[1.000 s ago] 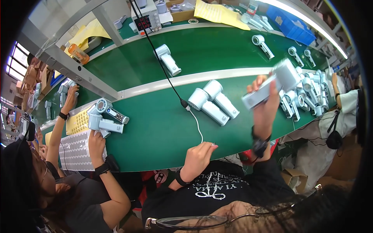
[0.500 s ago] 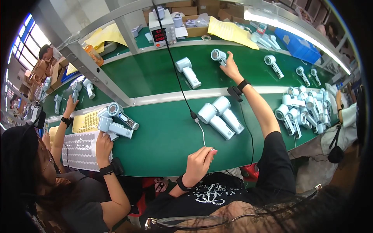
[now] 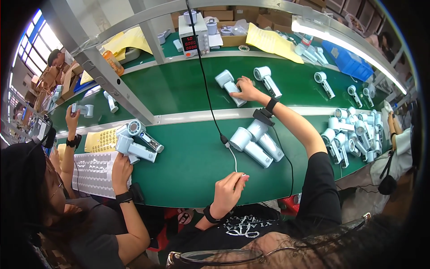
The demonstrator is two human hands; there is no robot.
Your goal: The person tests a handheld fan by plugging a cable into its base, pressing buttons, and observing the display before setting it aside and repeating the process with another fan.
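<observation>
My left hand, low in the middle, is closed in a pinch on the end of a white cable. This cable hangs from a black connector on a dark cord. Out over the far green strip, my right hand curls its fingers and thumb about the handle of a light-blue handheld fan. Just right of that hand lies another handheld fan, its round grille facing up. On the near table, two light-blue fans rest side by side beyond my left hand.
A heap of fans covers the right of the table. At left, a co-worker's hand is beside more fans and a label sheet. A metal rail crosses between table and far strip. A power supply stands behind.
My right hand has let go of one fan, leaving it on the far strip, and moved left onto another. My left hand still pinches the cable. The co-worker's far hand has raised a fan.
</observation>
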